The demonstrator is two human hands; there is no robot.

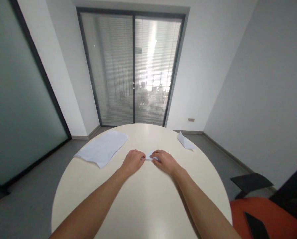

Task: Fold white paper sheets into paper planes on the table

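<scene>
Between my two hands a small piece of folded white paper (148, 156) lies on the round cream table (143, 205). My left hand (134, 160) is closed on its left end, the fingers curled and the thumb against the edge. At the other end my right hand (164, 160) grips it, fingertips on top and thumb at the near side. Much of the paper is hidden under my fingers, so its exact folded shape cannot be made out.
A creased white sheet (105, 147) lies at the table's left edge. Near the right edge stands a folded paper piece (185, 142). An orange chair (270, 215) with a black armrest (251, 182) is at the right, with a dark flat object (256, 225) on its seat.
</scene>
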